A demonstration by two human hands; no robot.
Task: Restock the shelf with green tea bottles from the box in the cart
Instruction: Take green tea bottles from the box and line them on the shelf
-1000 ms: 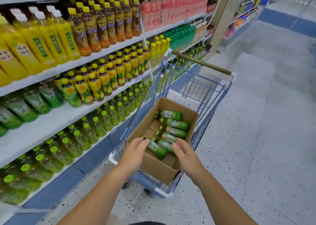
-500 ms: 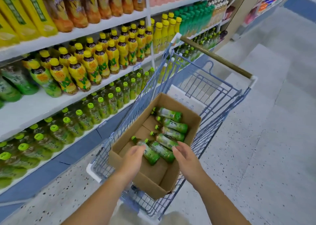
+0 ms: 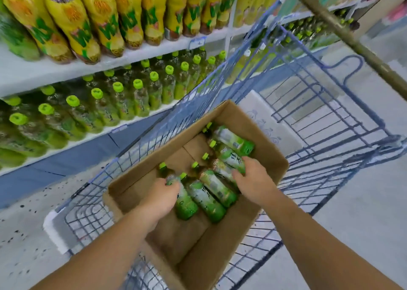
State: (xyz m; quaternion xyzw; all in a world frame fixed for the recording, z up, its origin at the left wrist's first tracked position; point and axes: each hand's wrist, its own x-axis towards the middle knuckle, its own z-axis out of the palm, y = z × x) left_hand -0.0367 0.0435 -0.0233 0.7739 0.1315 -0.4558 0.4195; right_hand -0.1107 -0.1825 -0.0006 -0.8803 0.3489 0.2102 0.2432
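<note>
Upper left, stock above: yellow-labelled bottles (image 3: 103, 19) stand packed on the higher board and play no part in this job.

Left, target: the shelf (image 3: 72, 143) carries upright green tea bottles (image 3: 120, 100) in rows with bright green caps; where the free slots are cannot be seen from here.

Centre left, cart: the blue wire cart (image 3: 154, 140) stands just beside the shelf, with the box (image 3: 176, 239) inside it.

Centre, left hand (image 3: 161, 196): down inside the box, fingers curled round the neck end of the leftmost bottle (image 3: 186, 204), which lies on its side.

Centre, remaining stock: six or so bottles lie side by side, caps pointing toward the shelf; the near half of the box floor is bare cardboard.

Centre right, right hand (image 3: 255, 179): apart from the left, fingers wrapped over a middle bottle (image 3: 229, 161); motion blur hides how firm that hold is.

Change: a second ago both hands hovered flat and empty above the box's near rim; now each has dropped in and taken hold of a bottle.

Meaning: the pick is made, two bottles at once; lifting out and swinging left to the shelf looks like the next step.

Upper right: the cart handle (image 3: 352, 45) crosses the corner.
</note>
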